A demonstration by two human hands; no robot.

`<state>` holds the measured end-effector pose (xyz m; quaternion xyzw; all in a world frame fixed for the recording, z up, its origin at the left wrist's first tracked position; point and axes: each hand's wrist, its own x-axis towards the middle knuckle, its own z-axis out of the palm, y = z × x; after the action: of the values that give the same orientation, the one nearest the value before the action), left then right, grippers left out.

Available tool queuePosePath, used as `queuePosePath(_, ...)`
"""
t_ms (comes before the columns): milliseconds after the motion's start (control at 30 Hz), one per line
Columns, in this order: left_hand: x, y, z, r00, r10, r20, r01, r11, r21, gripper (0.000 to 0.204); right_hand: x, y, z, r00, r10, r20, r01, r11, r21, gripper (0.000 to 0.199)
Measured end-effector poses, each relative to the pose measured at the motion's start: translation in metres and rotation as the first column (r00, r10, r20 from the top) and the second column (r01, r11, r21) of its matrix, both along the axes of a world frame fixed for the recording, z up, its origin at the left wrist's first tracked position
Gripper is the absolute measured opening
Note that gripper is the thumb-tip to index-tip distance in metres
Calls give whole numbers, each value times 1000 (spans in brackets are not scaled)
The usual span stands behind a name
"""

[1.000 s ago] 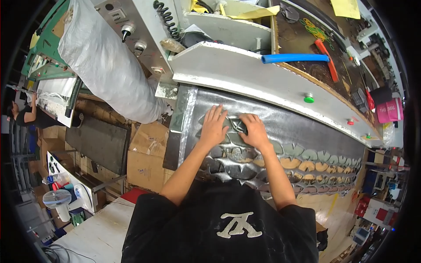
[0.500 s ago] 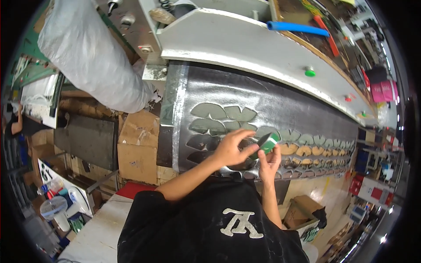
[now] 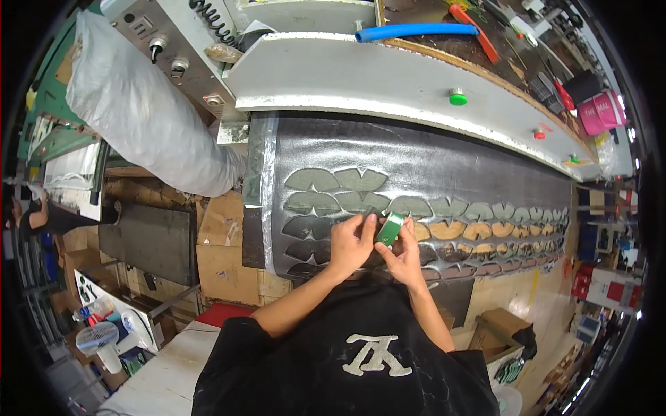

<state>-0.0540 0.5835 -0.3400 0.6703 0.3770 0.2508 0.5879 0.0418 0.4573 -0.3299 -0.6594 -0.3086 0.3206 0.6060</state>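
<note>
In front of my chest my right hand (image 3: 404,258) is closed round a small, glossy green curved piece (image 3: 392,229) with a pale shine on its side. I cannot tell its exact kind. My left hand (image 3: 352,243) is just left of it, thumb and fingers drawn together; anything between them is hidden. Both hands are over a dark conveyor belt (image 3: 333,142) on which rows of flat, notched, curved cut pieces lie. Nearest the hands are grey-green pieces (image 3: 409,206); tan pieces (image 3: 447,229) lie to the right, dark ones (image 3: 306,227) to the left.
Beyond the belt runs a grey machine housing (image 3: 333,73) with a green button (image 3: 458,98) and a blue tube (image 3: 416,32) on top. A grey plastic-wrapped duct (image 3: 149,125) is at the left. Cardboard (image 3: 229,270) and a fan (image 3: 97,338) are lower left. Another person (image 3: 41,215) is far left.
My hands have come closer together and moved slightly left, and the green piece with them. The left thumb and fingers, spread before, are now drawn together. The view has shifted.
</note>
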Motion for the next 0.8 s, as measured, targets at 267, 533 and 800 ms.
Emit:
queuePosePath(267,23,70,-58,881,392,-264,-385,919,81,40,45,-21,-27,959,-238,155,238,971,19,54)
queuePosePath(533,-26,206,-75,815,522,-250,-182,641,745,31,142,-23,-58,932,-361,-20,331,875,-352,62)
queuePosePath(800,105,28,-47,994,-34,-108,86,848,523,65,186,-21,-60,675,16,737,387,843,-373,34)
